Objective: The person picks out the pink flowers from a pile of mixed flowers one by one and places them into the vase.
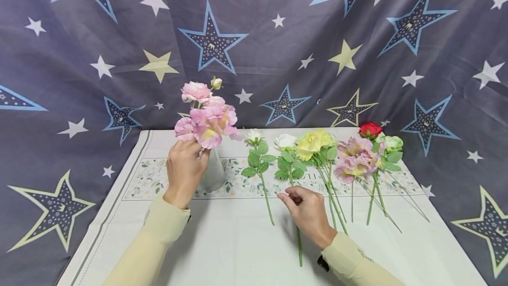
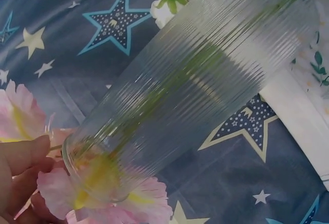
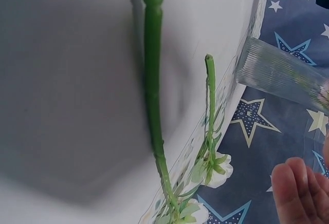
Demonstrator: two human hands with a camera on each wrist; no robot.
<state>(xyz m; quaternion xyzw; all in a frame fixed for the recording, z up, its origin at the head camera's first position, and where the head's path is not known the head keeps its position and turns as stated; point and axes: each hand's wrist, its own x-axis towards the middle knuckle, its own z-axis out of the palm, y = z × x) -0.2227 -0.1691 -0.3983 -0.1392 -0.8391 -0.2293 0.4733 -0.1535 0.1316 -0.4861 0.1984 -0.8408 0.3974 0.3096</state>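
A ribbed clear glass vase (image 1: 214,173) stands at the left of the table with pink flowers (image 1: 212,120) in it. At its rim my left hand (image 1: 183,169) pinches a thin stem below a pink petalled bloom; in the left wrist view green stems show through the glass vase (image 2: 205,75). My right hand (image 1: 311,215) hovers over the stem of a white rose (image 1: 285,141), fingers loosely bent and holding nothing. In the right wrist view, the fingers (image 3: 295,188) are apart from the green stem (image 3: 152,70). Another white rose (image 1: 254,136) lies between vase and right hand.
Farther right lie a yellow flower (image 1: 315,144), a lilac flower (image 1: 357,158), a red rose (image 1: 370,129) and a pale green rose (image 1: 391,143), stems toward the front. A printed runner (image 1: 151,178) crosses the white table (image 1: 238,250). Behind hangs a star-patterned curtain (image 1: 262,69).
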